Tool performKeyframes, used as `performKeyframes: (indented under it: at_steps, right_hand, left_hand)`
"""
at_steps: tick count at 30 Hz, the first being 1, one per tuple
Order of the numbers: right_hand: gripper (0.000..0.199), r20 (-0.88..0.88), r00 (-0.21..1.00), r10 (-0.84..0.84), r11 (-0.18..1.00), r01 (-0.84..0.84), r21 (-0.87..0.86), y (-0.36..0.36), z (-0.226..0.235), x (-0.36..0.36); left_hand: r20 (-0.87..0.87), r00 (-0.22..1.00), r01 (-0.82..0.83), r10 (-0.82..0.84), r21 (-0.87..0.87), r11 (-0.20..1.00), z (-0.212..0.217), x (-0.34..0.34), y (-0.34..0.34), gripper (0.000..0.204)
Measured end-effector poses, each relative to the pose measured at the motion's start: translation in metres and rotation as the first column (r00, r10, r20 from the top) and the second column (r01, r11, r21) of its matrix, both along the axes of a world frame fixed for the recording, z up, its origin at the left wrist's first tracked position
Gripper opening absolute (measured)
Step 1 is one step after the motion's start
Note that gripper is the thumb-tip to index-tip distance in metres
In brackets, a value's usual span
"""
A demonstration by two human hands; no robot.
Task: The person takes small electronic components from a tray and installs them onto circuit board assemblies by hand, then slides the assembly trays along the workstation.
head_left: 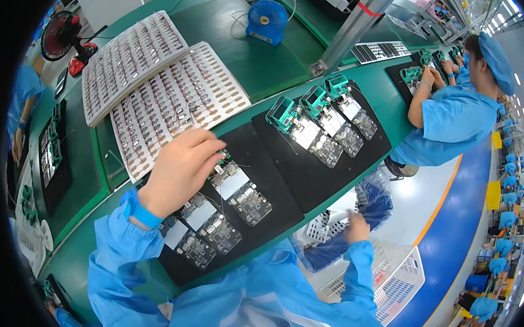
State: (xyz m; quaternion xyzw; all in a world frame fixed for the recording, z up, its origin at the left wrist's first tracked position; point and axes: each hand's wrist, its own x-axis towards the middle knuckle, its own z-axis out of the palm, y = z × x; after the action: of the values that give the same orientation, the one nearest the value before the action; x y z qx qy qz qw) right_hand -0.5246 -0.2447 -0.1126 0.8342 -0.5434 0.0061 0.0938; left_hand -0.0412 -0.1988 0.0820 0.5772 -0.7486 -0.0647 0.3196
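My left hand (182, 165) is above the black mat, its thumb and fingers pinched together beside the lower white foam tray (233, 95). Whatever is in the pinch is too small to make out. Under and beside that hand lie three green-black circuit boards with silvery plates; the rightmost circuit board (251, 204) shows best, while the wrist partly covers the others. My right hand (359, 228) is past the bench's near edge, over a blue-lined bin (376, 196) with black-and-white pieces. Its fingers look curled; what they hold, if anything, cannot be seen.
Three boards with green frames (314, 101) lie on the right part of the black mat (273, 182). Another foam tray (131, 62) with wired parts overlaps the lower one. A blue fan (266, 21) stands behind. A white basket (401, 286) is below; a co-worker (460, 109) sits right.
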Motion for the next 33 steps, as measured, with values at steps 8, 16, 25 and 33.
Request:
performKeyframes:
  at_steps: [8,16,25,33]
  right_hand:
    - [0.008,0.648,0.691,0.32,0.942,-0.302,-0.144,-0.087,0.159,0.177]
    - [0.01,0.357,0.749,0.558,0.83,-0.493,-0.262,-0.125,0.144,0.263]
    - [0.01,0.525,0.676,0.517,0.798,-0.603,-0.01,-0.152,0.136,0.26]
    - [0.01,0.677,0.629,0.383,0.835,-0.549,0.038,-0.16,0.118,0.254]
  left_hand:
    - [-0.041,0.933,-0.355,0.358,0.064,0.933,0.018,0.012,0.079,0.019]
    - [-0.029,0.721,-0.676,0.692,0.185,0.713,0.001,0.037,0.2,0.015]
    - [-0.161,0.606,-0.726,0.779,0.29,0.624,-0.04,0.021,0.229,0.009]
    - [-0.167,0.617,-0.716,0.769,0.288,0.636,-0.039,0.019,0.217,0.009]
